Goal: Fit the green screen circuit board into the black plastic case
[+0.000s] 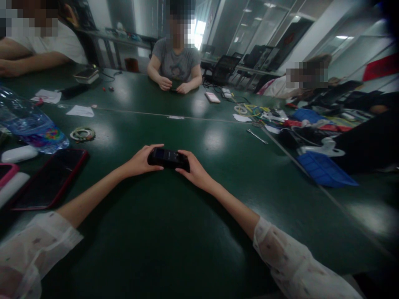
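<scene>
the left hand and right hand have their fingers clamped on opposite ends of a black device, over the green table, well in from its far edge, where a person sits.

Both forearms angle inward, left fingers and right fingers curled toward each other.

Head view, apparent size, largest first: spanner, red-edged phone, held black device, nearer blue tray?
1. Red-edged phone
2. Nearer blue tray
3. Black device, partly covered by the hands
4. Spanner

Image size only; the phone gains from nearness.
</scene>
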Demonstrator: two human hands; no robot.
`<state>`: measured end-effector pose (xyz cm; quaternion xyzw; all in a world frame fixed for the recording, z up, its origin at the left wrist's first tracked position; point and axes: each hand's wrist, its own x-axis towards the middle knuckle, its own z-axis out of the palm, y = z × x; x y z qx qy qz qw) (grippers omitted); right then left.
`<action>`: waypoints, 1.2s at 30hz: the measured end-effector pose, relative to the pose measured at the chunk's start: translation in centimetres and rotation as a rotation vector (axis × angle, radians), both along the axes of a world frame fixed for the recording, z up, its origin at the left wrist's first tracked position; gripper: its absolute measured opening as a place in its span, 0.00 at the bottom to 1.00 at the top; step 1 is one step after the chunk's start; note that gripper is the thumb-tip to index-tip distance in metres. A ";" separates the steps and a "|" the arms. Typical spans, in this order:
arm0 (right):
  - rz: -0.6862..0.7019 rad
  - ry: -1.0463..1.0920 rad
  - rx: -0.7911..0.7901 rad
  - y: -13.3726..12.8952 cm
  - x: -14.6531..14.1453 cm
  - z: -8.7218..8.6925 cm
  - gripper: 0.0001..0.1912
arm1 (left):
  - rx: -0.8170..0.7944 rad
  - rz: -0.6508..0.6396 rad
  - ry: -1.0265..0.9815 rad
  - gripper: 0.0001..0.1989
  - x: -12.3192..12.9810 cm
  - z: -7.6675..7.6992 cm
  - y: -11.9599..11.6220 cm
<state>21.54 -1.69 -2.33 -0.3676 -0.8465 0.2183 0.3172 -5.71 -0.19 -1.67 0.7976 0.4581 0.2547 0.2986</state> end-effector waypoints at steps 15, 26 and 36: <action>-0.012 0.036 -0.033 0.0 0.0 0.1 0.31 | -0.063 -0.007 -0.046 0.42 -0.2 -0.3 0.3; 0.015 0.100 -0.079 0.0 0.1 0.3 0.30 | -0.036 -0.012 -0.049 0.40 -0.3 -0.7 0.5; -0.016 0.116 -0.081 -0.1 -0.2 0.5 0.29 | 0.005 -0.009 -0.016 0.42 0.0 -0.4 0.4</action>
